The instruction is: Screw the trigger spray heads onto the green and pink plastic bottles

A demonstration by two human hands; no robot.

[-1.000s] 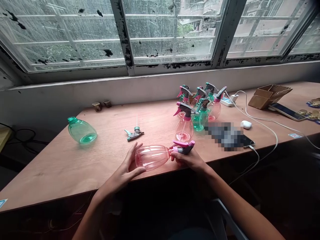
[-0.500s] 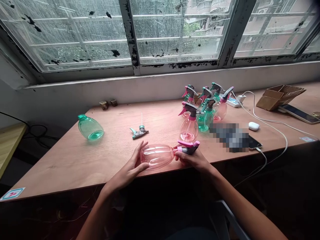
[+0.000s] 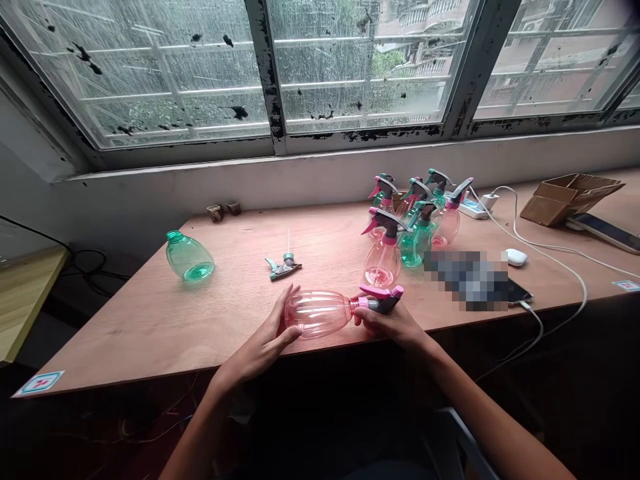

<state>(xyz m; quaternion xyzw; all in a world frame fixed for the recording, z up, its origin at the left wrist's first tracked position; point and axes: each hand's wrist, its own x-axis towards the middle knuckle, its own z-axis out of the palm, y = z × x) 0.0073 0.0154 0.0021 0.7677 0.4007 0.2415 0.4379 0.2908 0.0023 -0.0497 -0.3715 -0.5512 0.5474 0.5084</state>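
A clear pink spray bottle (image 3: 320, 312) lies on its side near the front edge of the wooden table (image 3: 150, 320). My left hand (image 3: 265, 340) cups the bottle's base, thumb and fingers around it. My right hand (image 3: 387, 323) grips the pink and grey trigger head (image 3: 381, 300) at the bottle's neck. A loose green and grey trigger head (image 3: 283, 267) with its white tube lies on the table behind the bottle. Further left, an uncapped green bottle (image 3: 189, 257) lies on its side.
Several assembled pink and green spray bottles (image 3: 413, 220) stand at the back right. A phone (image 3: 517, 291) on a white cable (image 3: 565, 257), a white earbud case (image 3: 516, 257), a power strip (image 3: 475, 208) and a cardboard box (image 3: 567, 197) lie to the right. Windows run behind.
The view has shifted left, so everything sits further right in the frame. Both hands keep the same hold on the pink bottle and its trigger head.
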